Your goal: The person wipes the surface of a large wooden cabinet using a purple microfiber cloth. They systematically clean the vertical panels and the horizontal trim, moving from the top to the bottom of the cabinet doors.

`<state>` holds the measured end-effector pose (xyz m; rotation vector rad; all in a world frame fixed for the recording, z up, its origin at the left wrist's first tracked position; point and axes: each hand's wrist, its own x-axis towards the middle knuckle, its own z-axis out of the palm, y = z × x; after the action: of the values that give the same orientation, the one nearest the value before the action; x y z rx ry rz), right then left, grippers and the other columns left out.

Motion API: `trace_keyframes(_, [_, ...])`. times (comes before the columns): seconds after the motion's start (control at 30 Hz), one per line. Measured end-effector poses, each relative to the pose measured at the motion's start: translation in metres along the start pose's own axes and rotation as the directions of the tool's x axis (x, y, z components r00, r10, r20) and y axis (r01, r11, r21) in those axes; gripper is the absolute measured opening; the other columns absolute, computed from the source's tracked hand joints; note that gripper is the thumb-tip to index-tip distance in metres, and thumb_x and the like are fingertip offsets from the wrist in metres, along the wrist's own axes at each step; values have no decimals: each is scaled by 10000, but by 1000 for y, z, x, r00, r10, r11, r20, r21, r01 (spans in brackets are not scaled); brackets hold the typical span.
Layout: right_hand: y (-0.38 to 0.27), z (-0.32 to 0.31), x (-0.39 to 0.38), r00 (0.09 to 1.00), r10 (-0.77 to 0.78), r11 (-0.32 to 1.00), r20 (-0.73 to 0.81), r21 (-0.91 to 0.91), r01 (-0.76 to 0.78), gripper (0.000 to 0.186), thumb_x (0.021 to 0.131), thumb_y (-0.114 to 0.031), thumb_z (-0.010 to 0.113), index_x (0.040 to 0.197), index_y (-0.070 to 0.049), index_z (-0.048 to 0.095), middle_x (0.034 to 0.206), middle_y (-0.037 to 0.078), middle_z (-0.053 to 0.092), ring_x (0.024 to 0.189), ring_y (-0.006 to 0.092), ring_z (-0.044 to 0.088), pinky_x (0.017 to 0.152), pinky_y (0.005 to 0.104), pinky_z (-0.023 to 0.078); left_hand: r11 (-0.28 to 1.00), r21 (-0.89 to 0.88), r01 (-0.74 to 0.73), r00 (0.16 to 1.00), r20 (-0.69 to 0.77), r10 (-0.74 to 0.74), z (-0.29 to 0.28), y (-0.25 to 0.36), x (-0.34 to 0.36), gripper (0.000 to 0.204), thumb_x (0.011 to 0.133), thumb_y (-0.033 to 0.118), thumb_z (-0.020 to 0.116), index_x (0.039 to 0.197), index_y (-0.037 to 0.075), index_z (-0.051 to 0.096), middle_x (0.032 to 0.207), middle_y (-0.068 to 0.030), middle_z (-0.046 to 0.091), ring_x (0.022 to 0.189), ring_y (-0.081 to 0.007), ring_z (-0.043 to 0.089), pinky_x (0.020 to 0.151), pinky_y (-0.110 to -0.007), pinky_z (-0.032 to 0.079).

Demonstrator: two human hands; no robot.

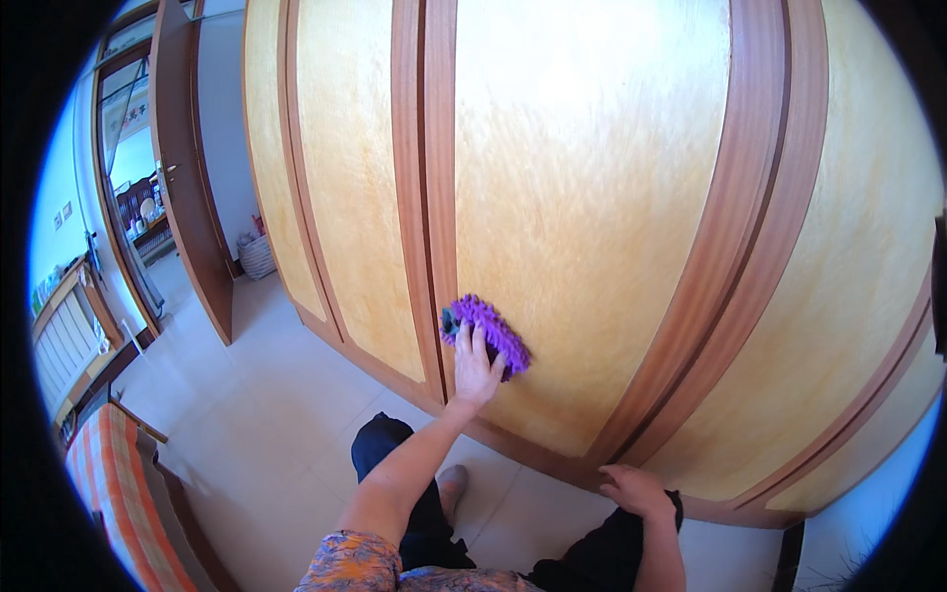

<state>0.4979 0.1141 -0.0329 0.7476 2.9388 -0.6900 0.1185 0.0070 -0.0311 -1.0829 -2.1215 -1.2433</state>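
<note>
A purple chenille cleaning mitt (508, 347) with a dark backing lies pressed to the lower left part of a pale yellow wardrobe door panel (582, 247). My left hand (475, 367) grips it from behind, fingers spread over its back, next to the reddish-brown wooden door frame (441, 227). On my bent right knee, close to the wardrobe's bottom edge, rests my right hand (636, 490). It holds nothing, and its fingers are loosely apart, pointing left toward the wood.
Left of the wardrobe, a brown door (187, 178) stands ajar beside a woven basket (256, 257). An orange-striped covered seat or bed edge (109, 474) is at the lower left. My legs are bent over the pale tiled floor (256, 414).
</note>
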Motion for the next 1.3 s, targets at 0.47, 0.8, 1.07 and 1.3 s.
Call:
trace_keyframes(0.47, [-25, 6, 27, 997, -80, 996, -8, 47, 80, 430, 919, -302, 611, 1306, -115, 619, 1253, 161, 659, 1145, 355, 626, 970, 446, 502, 987, -136, -82, 937, -347, 30, -40, 40, 126, 794, 914, 394, 653, 1524, 12, 316, 1567, -290, 271, 1459, -474, 229, 1210, -543, 168])
trace_keyframes(0.8, [-10, -2, -4, 997, -17, 996, -70, -85, 11, 413, 921, -315, 623, 1278, -107, 628, 1184, 170, 680, 1117, 359, 633, 942, 457, 511, 979, -129, 158, 966, -187, -180, 7, -72, 21, 777, 912, 332, 649, 1487, -67, 310, 1543, -327, 266, 1431, -488, 268, 1200, -519, 216])
trace_keyframes(1.07, [0, 8, 6, 998, 52, 992, 37, -119, -47, 427, 912, -306, 632, 1292, -112, 621, 1223, 172, 669, 1144, 369, 615, 973, 458, 496, 979, -100, -176, 882, -457, 112, -66, 17, 157, 772, 880, 351, 735, 1471, 1, 382, 1466, -253, 382, 1352, -444, 346, 1147, -529, 269])
trace_keyframes(1.3, [-12, -6, 2, 979, 186, 980, 86, -83, -179, 402, 888, -286, 655, 1257, -124, 645, 1198, 159, 678, 1104, 372, 631, 946, 454, 504, 991, -133, -16, 892, -449, -46, -21, -48, 85, 705, 855, 260, 746, 1412, -22, 419, 1363, -263, 427, 1272, -459, 397, 1101, -534, 313])
